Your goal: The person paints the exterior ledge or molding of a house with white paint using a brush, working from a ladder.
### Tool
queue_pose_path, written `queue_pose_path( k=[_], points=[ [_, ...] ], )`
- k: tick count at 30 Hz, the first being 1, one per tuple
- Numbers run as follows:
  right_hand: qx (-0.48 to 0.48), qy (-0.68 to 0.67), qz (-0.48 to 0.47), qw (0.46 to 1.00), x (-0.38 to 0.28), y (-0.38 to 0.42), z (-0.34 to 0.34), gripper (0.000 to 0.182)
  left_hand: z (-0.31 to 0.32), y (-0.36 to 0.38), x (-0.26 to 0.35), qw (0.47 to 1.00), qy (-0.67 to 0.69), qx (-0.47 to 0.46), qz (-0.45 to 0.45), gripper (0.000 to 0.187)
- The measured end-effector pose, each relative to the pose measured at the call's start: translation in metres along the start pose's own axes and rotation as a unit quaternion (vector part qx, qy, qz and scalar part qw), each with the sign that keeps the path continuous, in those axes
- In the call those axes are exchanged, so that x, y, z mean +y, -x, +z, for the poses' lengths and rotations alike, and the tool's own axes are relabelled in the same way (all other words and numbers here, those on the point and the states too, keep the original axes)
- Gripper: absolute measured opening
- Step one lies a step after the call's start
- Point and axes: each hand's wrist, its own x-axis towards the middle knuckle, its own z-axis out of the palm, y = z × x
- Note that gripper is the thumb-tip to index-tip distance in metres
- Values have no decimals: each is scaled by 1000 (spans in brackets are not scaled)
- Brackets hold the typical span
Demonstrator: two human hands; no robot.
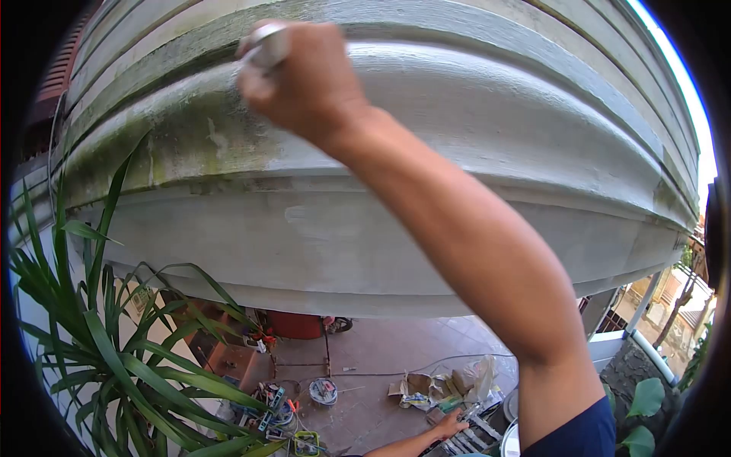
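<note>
My right hand (312, 80) is raised against the curved ledge (472, 99), blurred by motion. Its fingers are closed round a whitish, silvery paintbrush (269, 46), whose bristle end I cannot make out. To the right of that hand the ledge is white with brush marks; on its left, green-black mould stains (190, 129) show. Far below, at the bottom of the view, my left hand (451, 423) is closed on the top of a metal ladder (466, 443). The fingers there are small and partly hidden.
A long-leaved plant (114, 335) reaches up on the left. On the tiled floor (396, 339) below stand a bucket (323, 392), tools (274, 404) and torn cardboard (422, 387) with plastic. A cable (449, 358) crosses the tiles. Broad leaves (643, 400) grow by the stone wall.
</note>
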Motion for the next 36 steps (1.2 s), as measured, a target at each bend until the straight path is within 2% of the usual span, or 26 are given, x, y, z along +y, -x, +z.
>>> queue_pose_path(
  k=[1, 2, 4, 6, 8, 9, 12, 13, 15, 16, 18, 22, 23, 24, 25, 27, 28, 29, 30, 32, 33, 34, 36],
  points=[
    [17, 47, -12, 999, 15, 2, -27, 3, 1, -1, -6, 1000, -4, 8, 18, 63],
    [15, 16, 25, 999, 20, 6, -65, 4, 3, -7, -10, 999, -8, 14, 39, 62],
    [25, 86, 54, 994, 38, 22, -143, 9, 1, -7, -5, 999, -19, 4, 39, 62],
    [-50, 166, 148, 974, 42, 37, -227, 11, -5, -1, 6, 999, -31, -6, 26, 62],
    [-105, 207, 171, 957, 41, 44, -286, 10, -7, 2, 12, 999, -33, 5, 29, 63],
    [-129, 247, 136, 951, 39, 41, -300, 12, -3, 3, 11, 999, -33, 9, 31, 64],
    [-168, 255, -14, 952, 38, 26, -281, 13, 2, -1, 3, 999, -28, 22, 40, 63],
    [-195, 263, -82, 941, 35, 14, -255, 13, 0, 0, 1, 999, -30, 19, 41, 63],
    [-225, 185, -144, 946, 36, -6, -192, 14, 1, -2, 1, 998, -30, 13, 46, 62],
    [-270, 141, -224, 926, 27, -22, -162, 17, 1, 1, 3, 999, -26, 10, 38, 63],
    [-257, 33, -128, 957, -8, -44, -91, 3, -4, 2, 12, 999, -22, 3, 23, 65],
    [-330, 145, -164, 918, 20, -76, -62, 8, -8, 5, 14, 1000, -12, -2, 25, 63],
    [-334, 142, -140, 921, 23, -73, -73, 6, -4, 8, 13, 999, -15, 10, 32, 62],
    [-343, 139, -168, 914, 32, -70, -89, 6, -3, 6, 12, 999, -20, 25, 43, 61],
    [-344, 81, -78, 932, 31, -64, -109, 7, -2, 2, 10, 999, -21, 29, 38, 60],
    [-360, 74, -51, 929, 45, -58, -153, 5, 3, -2, 1, 999, -25, 35, 27, 60],
    [-389, 142, -219, 884, 78, -53, -195, 21, 4, -4, -2, 999, -23, 20, 20, 62],
    [-405, 199, -181, 874, 78, -47, -224, 26, 4, -7, -1, 1000, -21, 11, 13, 63],
    [-425, 134, -211, 870, 85, -48, -250, 31, 5, -7, -2, 1000, -18, 2, 4, 63],
    [-446, 222, -128, 858, 79, -42, -296, 34, 1, -4, -4, 1000, -23, 2, 3, 64],
    [-434, 319, -72, 840, 67, -38, -306, 32, 3, -3, -3, 1000, -25, 10, 14, 65],
    [-425, 363, -85, 825, 62, -37, -306, 31, 4, -4, -2, 999, -27, 18, 26, 65],
    [-420, 351, -107, 830, 57, -42, -286, 28, 7, -5, -1, 999, -30, 23, 32, 65]
  ],
)
